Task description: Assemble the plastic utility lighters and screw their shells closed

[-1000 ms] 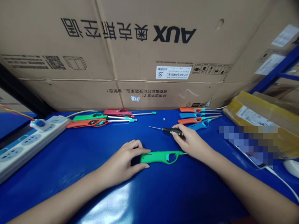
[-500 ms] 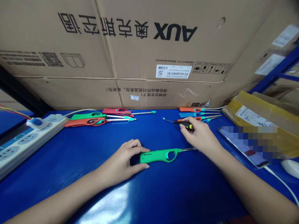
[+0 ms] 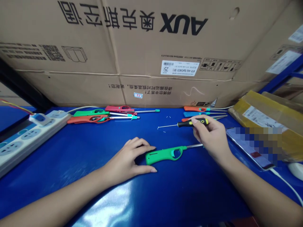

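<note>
A green long-nosed gas lighter (image 3: 163, 155) lies on the blue table, its metal tube pointing right. My left hand (image 3: 129, 157) rests open at its butt end, thumb below and forefinger above, fingers apart. In my right hand (image 3: 211, 134) is a screwdriver (image 3: 193, 122) with a black and yellow handle, gripped between thumb and fingers above the lighter's tube. The thin shaft points left, and a tiny screw (image 3: 157, 128) clings to its tip. More tiny pale screws (image 3: 168, 117) lie on the table near the shaft. My right hand hides the tube's end.
Several lighters (image 3: 90, 119) lie at the back left, and several more (image 3: 194, 109) at the back right. A white power strip (image 3: 35, 134) stands left. To the right are a phone (image 3: 253, 151) on a cable and a yellow-taped box (image 3: 267, 119). A large carton (image 3: 142, 63) walls the back.
My right hand has moved the screwdriver to the small screws, and one now hangs at the tip; the others are spread apart. My left fingers have loosened from the lighter, which is slightly tilted.
</note>
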Action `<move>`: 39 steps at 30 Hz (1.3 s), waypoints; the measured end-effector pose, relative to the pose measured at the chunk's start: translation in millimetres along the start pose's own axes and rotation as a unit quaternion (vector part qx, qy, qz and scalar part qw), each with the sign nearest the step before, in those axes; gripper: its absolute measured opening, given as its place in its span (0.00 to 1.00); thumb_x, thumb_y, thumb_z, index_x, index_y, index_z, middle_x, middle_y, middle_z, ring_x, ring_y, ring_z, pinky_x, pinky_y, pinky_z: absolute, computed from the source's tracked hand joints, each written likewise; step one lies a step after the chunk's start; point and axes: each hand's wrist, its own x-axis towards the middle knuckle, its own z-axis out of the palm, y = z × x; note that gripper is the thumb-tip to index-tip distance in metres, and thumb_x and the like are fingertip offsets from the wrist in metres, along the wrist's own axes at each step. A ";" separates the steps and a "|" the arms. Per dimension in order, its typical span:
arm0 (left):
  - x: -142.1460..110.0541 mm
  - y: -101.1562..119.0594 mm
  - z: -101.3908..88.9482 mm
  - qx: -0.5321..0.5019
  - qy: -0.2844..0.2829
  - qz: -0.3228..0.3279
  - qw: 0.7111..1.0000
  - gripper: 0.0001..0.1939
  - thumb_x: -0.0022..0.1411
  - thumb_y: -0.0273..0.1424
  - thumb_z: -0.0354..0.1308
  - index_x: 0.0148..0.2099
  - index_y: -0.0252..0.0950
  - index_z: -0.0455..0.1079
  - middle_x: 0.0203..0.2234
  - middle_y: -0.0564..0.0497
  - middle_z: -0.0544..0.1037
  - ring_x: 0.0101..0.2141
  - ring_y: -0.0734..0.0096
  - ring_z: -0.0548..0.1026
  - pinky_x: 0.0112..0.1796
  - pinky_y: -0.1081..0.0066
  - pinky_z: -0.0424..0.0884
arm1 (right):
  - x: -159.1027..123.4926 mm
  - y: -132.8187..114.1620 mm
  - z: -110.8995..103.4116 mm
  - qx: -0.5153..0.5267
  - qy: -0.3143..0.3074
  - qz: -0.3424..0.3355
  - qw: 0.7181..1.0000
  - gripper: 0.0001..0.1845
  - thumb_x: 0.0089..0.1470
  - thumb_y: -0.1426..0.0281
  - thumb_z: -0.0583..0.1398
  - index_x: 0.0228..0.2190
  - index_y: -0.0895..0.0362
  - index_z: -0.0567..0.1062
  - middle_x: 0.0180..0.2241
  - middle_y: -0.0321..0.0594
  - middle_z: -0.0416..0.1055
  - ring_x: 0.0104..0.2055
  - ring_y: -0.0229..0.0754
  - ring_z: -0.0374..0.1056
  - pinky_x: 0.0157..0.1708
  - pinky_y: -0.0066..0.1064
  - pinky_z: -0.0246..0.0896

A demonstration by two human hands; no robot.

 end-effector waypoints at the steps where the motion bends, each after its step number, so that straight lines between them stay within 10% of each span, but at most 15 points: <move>1: 0.7 0.9 0.1 -0.017 0.022 -0.015 0.999 0.27 0.60 0.46 0.67 0.58 0.42 0.73 0.47 0.48 0.76 0.47 0.61 0.75 0.51 0.59 0.71 | -0.9 0.3 1.4 0.027 -0.011 0.022 0.999 0.11 0.55 0.61 0.64 0.33 0.57 0.77 0.16 0.28 0.63 0.14 0.31 0.56 0.14 0.26 0.46; 8: 4.9 1.2 -1.9 -0.098 0.170 -0.114 0.974 0.17 0.63 0.39 0.66 0.53 0.39 0.77 0.38 0.52 0.82 0.36 0.71 0.80 0.40 0.72 0.75 | -13.1 5.1 12.4 0.134 -0.097 0.108 0.980 0.13 0.54 0.60 0.65 0.33 0.58 0.77 0.17 0.30 0.67 0.12 0.30 0.57 0.14 0.24 0.47; 39: 3.1 6.2 -6.6 -0.071 0.169 -0.058 0.981 0.05 0.65 0.32 0.64 0.37 0.38 0.80 0.33 0.51 0.82 0.33 0.73 0.79 0.36 0.74 0.74 | -15.7 5.7 14.6 0.127 -0.124 0.108 0.978 0.10 0.57 0.62 0.64 0.33 0.57 0.77 0.17 0.29 0.66 0.13 0.30 0.56 0.14 0.25 0.47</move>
